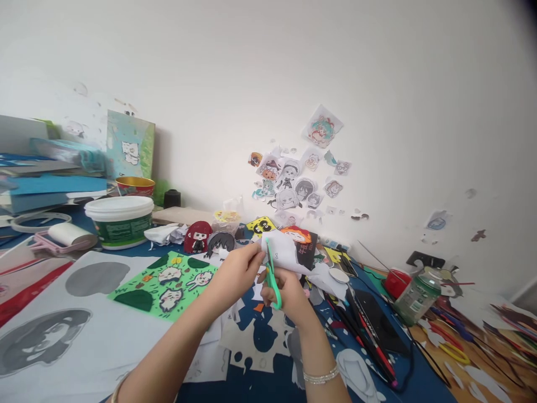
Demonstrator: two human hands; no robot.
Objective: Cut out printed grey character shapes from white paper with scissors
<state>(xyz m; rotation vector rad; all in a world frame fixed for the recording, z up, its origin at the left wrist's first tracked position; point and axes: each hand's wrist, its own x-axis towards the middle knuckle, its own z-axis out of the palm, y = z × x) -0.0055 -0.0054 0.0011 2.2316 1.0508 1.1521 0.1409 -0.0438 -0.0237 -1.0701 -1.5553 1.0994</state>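
My right hand (287, 291) is closed around a pair of scissors (273, 288) with green handles and green-tipped blades. Its blades point up and lie across a white sheet of paper (285, 254) that carries a small printed mark. The paper's left edge is pinched in my left hand (243, 266), close beside the blades. Behind the sheet are an orange flame-like cutout (297, 234) and a dark card (307, 252). Below my hands, a paper sheet with holes cut out (255, 341) lies on the blue table cover.
A green drawing (168, 285) and a white sheet with grey drawings (79, 313) lie at left, near a white-lidded tub (119, 221). Pens (369, 336), a glass jar (419, 296) and paper scraps crowd the right. Paper cutouts (289, 173) hang on the wall.
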